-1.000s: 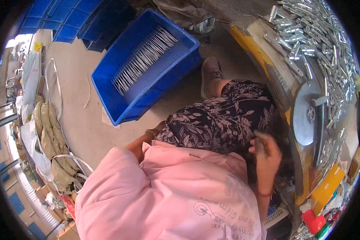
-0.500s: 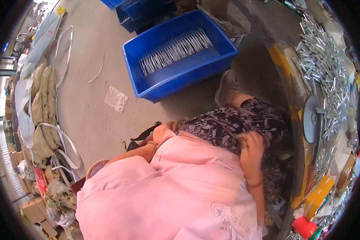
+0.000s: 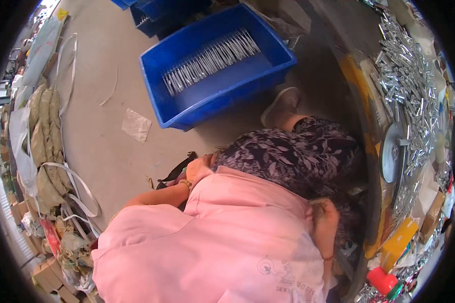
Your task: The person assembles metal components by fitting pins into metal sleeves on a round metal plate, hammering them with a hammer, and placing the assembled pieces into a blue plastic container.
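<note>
Head view shows both hands drawn in near the lap, one on each side of the pink shirt (image 3: 222, 237), which covers the torso, its hem lying over the dark patterned trousers (image 3: 273, 151). The right hand (image 3: 325, 214) is at the shirt's right edge, fingers bent inward; whether they pinch cloth, hold something small or only rest there, I cannot tell. The left hand (image 3: 200, 165) lies beside the left thigh, near a dark strap (image 3: 179, 169); its fingers are mostly hidden, so their grip cannot be told either. For work this close to soft cloth, a light fingertip pinch seems better than a full fist, and an even pull on both sides should spare the hem from bunching. Each wrist wears a bracelet, the left one beaded (image 3: 187, 183), so turning the wrists gently would lessen the chance of a snag. The bench (image 3: 373, 237) rises near the right hand, so that elbow is best held close to the body. Ahead, well apart from both hands, a blue tub (image 3: 232, 99) holds metal rods (image 3: 211, 60) in a neat row; the shoe (image 3: 282, 106) is just beside it, and a steady foot would probably help protect that order.
</note>
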A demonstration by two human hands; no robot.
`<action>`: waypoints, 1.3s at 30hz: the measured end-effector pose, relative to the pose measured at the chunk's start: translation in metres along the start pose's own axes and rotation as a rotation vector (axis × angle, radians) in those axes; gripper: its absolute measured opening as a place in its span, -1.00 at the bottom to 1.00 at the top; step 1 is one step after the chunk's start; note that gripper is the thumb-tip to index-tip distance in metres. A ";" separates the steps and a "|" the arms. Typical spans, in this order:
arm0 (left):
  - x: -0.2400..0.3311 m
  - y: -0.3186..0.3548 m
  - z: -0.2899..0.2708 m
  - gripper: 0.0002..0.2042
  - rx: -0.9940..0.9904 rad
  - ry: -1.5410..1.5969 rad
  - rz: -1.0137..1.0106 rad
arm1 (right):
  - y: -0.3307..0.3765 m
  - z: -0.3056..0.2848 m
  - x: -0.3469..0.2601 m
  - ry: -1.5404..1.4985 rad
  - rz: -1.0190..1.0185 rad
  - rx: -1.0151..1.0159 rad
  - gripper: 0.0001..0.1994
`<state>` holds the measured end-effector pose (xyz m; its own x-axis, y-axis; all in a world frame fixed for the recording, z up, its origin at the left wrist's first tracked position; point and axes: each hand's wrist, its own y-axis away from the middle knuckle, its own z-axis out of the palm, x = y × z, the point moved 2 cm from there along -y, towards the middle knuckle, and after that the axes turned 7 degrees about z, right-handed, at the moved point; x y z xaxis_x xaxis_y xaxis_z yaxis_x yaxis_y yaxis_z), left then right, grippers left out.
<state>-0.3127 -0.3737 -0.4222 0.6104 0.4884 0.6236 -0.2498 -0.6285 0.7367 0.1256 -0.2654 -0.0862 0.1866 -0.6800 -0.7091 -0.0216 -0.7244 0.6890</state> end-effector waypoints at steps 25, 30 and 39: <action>0.012 -0.023 -0.121 -0.42 0.005 -0.140 0.178 | -0.130 -0.002 0.103 0.468 -0.091 0.242 -0.68; 0.008 -0.026 -0.095 -0.49 0.145 0.787 -0.240 | -0.139 -0.051 0.206 0.722 -0.178 0.336 -0.61; -0.097 -0.066 -0.007 -0.66 0.408 0.549 -0.310 | -0.150 -0.076 0.209 0.955 0.000 0.203 -0.61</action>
<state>-0.3608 -0.3753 -0.5292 0.1181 0.8441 0.5230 0.2365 -0.5355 0.8108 0.2421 -0.2903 -0.3265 0.9022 -0.3664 -0.2277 -0.1733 -0.7911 0.5866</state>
